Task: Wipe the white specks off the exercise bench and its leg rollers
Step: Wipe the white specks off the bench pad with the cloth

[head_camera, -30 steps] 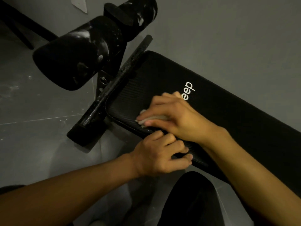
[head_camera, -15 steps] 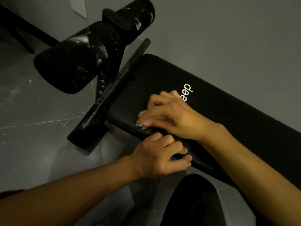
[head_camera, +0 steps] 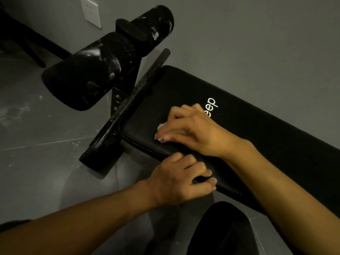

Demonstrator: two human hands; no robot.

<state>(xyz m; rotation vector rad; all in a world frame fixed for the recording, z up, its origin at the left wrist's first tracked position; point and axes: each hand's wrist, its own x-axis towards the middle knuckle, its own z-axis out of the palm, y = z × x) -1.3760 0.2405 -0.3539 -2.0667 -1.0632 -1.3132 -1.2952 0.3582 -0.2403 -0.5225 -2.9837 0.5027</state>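
- Two hands work on the black padded exercise bench (head_camera: 257, 126), which lies slantwise over a grey tiled floor (head_camera: 46, 162).
- The right hand (head_camera: 198, 131) curls its fingers around a crumpled white cloth (head_camera: 161, 132), pressing it onto the bench's top near the roller end.
- The left hand (head_camera: 176, 181) clamps the bench's near edge, fingers on top and thumb against its side.
- Black foam leg rollers (head_camera: 88, 76), flecked with white specks, stand beyond the bench's end, past a black metal crossbar (head_camera: 132, 103).

ribbed matt bench pad (head_camera: 239, 126), speckled rollers (head_camera: 103, 70)
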